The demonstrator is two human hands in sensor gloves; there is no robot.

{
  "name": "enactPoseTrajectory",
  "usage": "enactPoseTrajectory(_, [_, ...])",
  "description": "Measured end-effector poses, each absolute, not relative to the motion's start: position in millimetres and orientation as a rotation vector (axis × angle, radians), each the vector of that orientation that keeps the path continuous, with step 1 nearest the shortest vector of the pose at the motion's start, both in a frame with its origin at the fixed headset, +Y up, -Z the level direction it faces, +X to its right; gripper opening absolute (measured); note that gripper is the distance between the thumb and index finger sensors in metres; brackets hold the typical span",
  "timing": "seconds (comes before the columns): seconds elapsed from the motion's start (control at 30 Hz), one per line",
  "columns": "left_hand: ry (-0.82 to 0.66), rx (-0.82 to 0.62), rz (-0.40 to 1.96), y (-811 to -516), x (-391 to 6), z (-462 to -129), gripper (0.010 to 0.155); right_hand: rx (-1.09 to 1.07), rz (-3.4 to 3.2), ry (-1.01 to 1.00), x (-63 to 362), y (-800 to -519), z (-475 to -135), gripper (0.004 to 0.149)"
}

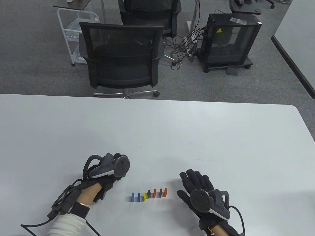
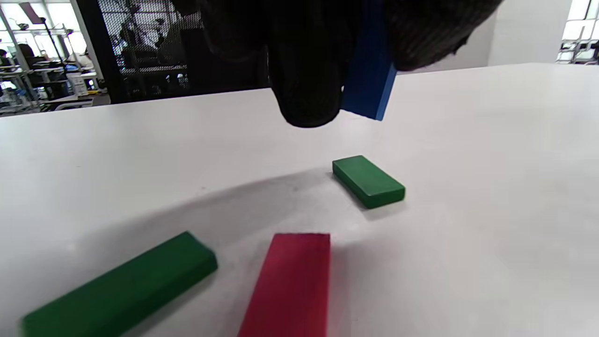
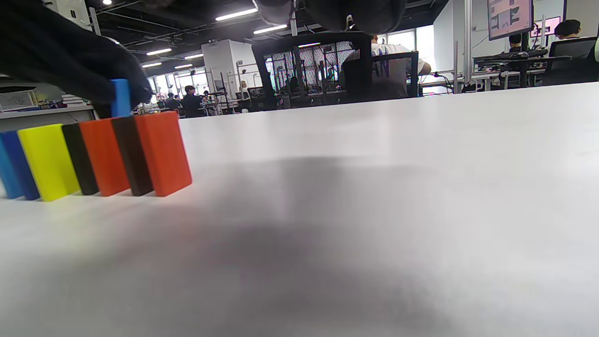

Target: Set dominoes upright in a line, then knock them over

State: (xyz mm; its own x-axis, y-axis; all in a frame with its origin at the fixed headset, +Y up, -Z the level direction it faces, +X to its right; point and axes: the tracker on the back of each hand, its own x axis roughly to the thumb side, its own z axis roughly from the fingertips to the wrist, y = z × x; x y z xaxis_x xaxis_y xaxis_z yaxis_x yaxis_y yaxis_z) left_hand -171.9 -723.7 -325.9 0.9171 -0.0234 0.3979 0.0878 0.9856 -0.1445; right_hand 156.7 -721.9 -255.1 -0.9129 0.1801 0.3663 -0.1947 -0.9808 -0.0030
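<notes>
Several dominoes stand upright in a line [image 1: 149, 194], running from blue on the left through yellow and black to orange [image 1: 165, 191] on the right. In the right wrist view the same line [image 3: 93, 159] is at the left. My left hand [image 1: 118, 170] hovers left of and behind the line, pinching a blue domino [image 2: 369, 70] above the table. Under it lie flat a green domino [image 2: 369, 181], a red domino [image 2: 290, 285] and another green domino [image 2: 121, 290]. My right hand [image 1: 189, 184] rests on the table just right of the line, fingers straight, holding nothing.
The white table [image 1: 196, 137] stretches wide behind and to the right of the line. Beyond its far edge stand a black office chair [image 1: 121, 56], a black cabinet [image 1: 228, 41] with cables, and a white cart [image 1: 73, 32].
</notes>
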Motion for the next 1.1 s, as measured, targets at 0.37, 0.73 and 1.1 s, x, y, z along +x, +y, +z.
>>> enactPoseTrajectory(0.37, [-0.553, -0.185, 0.038, -742, -178, -255, 0.053, 0.543, 2.901, -0.040, 157, -723, -256, 0.071])
enactPoseTrajectory(0.73, [-0.580, -0.194, 0.049, -760, -167, -246, 0.054, 0.550, 2.902, -0.010, 156, -725, -256, 0.071])
enactPoseTrajectory(1.1, [-0.578, -0.226, 0.065, -763, -163, -245, 0.054, 0.555, 2.906, -0.002, 155, -726, -256, 0.071])
